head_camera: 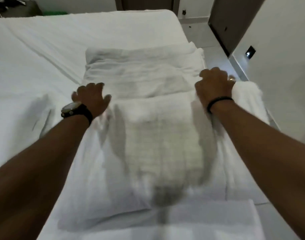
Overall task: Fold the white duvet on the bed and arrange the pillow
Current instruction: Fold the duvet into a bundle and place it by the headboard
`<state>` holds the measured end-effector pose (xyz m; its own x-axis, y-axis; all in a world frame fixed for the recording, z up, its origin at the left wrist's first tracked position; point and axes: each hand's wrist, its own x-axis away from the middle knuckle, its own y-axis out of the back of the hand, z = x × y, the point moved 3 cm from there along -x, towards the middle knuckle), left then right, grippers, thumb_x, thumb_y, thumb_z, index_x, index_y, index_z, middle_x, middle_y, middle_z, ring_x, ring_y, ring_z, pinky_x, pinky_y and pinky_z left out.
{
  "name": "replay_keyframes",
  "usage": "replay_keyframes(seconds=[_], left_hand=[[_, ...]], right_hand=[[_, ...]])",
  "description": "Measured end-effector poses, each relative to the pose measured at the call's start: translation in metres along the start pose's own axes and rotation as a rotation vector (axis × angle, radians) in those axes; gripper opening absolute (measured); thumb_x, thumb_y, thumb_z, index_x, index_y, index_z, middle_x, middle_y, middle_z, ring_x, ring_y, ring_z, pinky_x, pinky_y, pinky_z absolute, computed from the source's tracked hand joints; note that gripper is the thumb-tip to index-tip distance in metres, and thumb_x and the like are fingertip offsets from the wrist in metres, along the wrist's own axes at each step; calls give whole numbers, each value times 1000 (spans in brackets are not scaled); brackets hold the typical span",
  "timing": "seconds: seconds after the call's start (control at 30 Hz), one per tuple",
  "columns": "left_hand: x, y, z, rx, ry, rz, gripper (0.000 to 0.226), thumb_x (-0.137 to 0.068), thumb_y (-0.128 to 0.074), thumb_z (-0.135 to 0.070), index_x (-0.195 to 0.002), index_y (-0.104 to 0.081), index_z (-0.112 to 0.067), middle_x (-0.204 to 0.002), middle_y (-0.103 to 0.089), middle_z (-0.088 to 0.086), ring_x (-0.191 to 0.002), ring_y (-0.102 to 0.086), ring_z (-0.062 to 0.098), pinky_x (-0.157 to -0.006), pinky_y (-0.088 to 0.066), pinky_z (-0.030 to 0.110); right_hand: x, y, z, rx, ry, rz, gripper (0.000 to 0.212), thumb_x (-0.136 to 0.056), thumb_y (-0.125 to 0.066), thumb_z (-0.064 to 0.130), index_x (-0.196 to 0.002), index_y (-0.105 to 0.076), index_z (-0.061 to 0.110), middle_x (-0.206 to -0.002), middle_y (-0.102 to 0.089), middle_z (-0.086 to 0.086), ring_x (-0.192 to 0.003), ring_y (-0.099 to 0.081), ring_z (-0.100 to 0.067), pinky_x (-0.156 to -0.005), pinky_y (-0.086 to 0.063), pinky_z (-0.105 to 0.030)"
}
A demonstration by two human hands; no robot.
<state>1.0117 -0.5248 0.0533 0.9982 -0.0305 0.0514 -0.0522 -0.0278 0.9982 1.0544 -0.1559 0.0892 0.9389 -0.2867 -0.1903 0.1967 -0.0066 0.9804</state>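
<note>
Pillow (157,153) nearest, folded duvet (139,70) beyond; wall (286,40) right.

Dim, flat indoor light — motion blur smears the duvet (165,144) between the arms, soft shadows beneath it, wide-angle bending at frame edges.

Duvet (141,70): white matt cloth, creased, seen beyond pillow (158,135). Pillow: white cloth, faint woven check noted. Floor (215,56): glossy tile.
</note>
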Motion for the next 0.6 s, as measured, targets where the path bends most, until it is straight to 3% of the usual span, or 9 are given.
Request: replay_keyframes(seconds=[0.07,0.13,0.2,0.3,0.4,0.47,0.53,0.6], left_hand=[[24,-32,-24,88,-135,45,79,-85,-34,-73,-149,-36,-26,-158,-31,13,-143,-28,39,-113,-26,57],[69,-80,-33,84,-208,232,92,-77,-19,-87,-154,-18,-37,-166,-9,2,-152,-3,29,-118,-6,60],[108,-123,-4,40,-129,356,99,-71,-5,-94,-154,3,-41,-164,13,-8,-150,15,17,-117,7,59],[142,-148,72,-4,129,351,104,-67,0,-96,-153,11,-39,-158,26,-14,-150,18,16,-117,10,59],[155,-137,98,-37,268,394,106,-66,2,-96,-154,12,-37,-162,22,-1,-151,13,29,-116,4,65],[158,-125,67,21,264,293,107,-70,4,-92,-156,4,-30,-164,13,8,-150,11,33,-117,2,63],[163,-118,10,156,90,221,104,-74,-3,-89,-156,-6,-26,-164,5,12,-151,7,35,-117,2,61],[180,-124,-42,159,-178,231,101,-76,-16,-90,-156,-9,-28,-165,2,9,-151,6,32,-115,0,62]], right_hand=[[22,-38,32,-147,94,114,48,-96,-44,45,-138,-49,23,-146,-43,-13,-140,-31,-33,-114,-14,-59],[63,-85,44,-112,234,324,67,-93,-30,67,-150,-30,31,-162,-21,-4,-150,-7,-24,-115,2,-58],[91,-123,14,-5,288,466,85,-83,-8,81,-153,-18,34,-164,-6,3,-151,3,-19,-115,11,-57],[93,-142,-60,129,212,401,102,-76,7,84,-155,-19,24,-164,-7,-1,-151,-2,-20,-119,6,-52],[83,-135,-78,202,90,441,98,-80,6,81,-155,-17,22,-165,-2,-2,-151,4,-26,-116,5,-60],[96,-120,-38,96,29,387,95,-81,2,79,-154,-23,23,-164,-8,-9,-150,0,-32,-113,5,-68],[131,-106,0,-54,141,291,83,-88,-15,77,-149,-35,23,-161,-22,-14,-149,-11,-36,-110,5,-69],[182,-101,-9,-44,316,225,74,-90,-26,73,-145,-42,26,-158,-30,-12,-148,-20,-34,-112,3,-67]])
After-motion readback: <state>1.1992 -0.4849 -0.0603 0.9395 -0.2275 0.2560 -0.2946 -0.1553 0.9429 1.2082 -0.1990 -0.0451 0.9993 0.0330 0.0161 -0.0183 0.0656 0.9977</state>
